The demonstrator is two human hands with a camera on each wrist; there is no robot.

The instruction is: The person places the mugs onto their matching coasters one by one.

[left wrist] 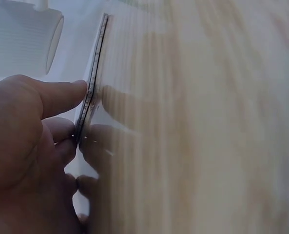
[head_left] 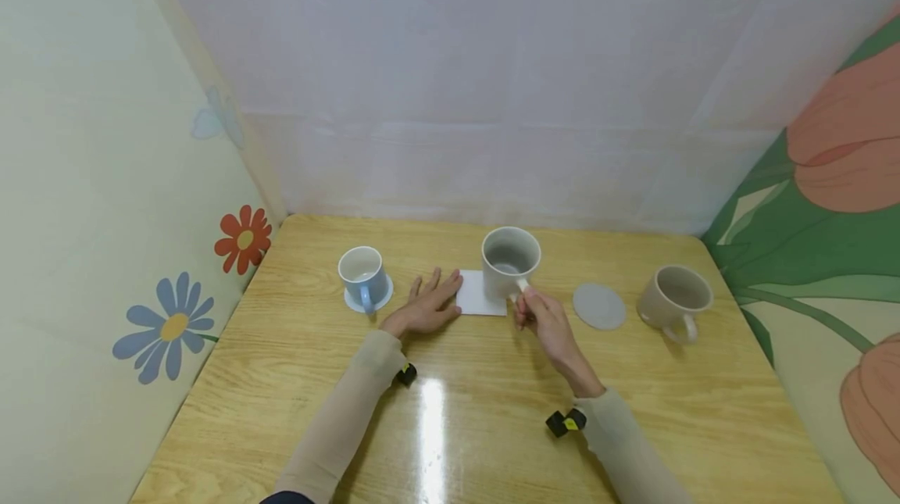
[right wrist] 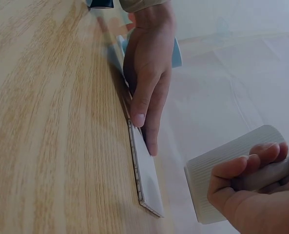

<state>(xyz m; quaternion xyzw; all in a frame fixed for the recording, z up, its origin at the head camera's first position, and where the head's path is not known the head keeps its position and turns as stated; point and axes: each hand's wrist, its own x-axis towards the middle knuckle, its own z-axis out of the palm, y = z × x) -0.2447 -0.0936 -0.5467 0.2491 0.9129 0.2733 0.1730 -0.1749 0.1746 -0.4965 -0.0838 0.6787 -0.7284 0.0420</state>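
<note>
My left hand [head_left: 426, 307] lies flat with fairly straight fingers, touching the left edge of a white square coaster [head_left: 474, 303] on the table. In the left wrist view the thumb and fingertips meet the edge of that coaster [left wrist: 91, 80]. My right hand [head_left: 551, 324] grips the handle of a white ribbed mug [head_left: 501, 284]. The right wrist view shows this mug [right wrist: 202, 173] held slightly tilted above the coaster, apart from it, with fingers curled round the handle.
To the left, a blue mug [head_left: 377, 287] stands on a round white coaster [head_left: 385, 301]. A round grey coaster [head_left: 599, 306] lies right of my right hand, and a beige mug [head_left: 659, 309] stands beyond it. Cloth walls [head_left: 450, 98] border the wooden table [head_left: 506, 426].
</note>
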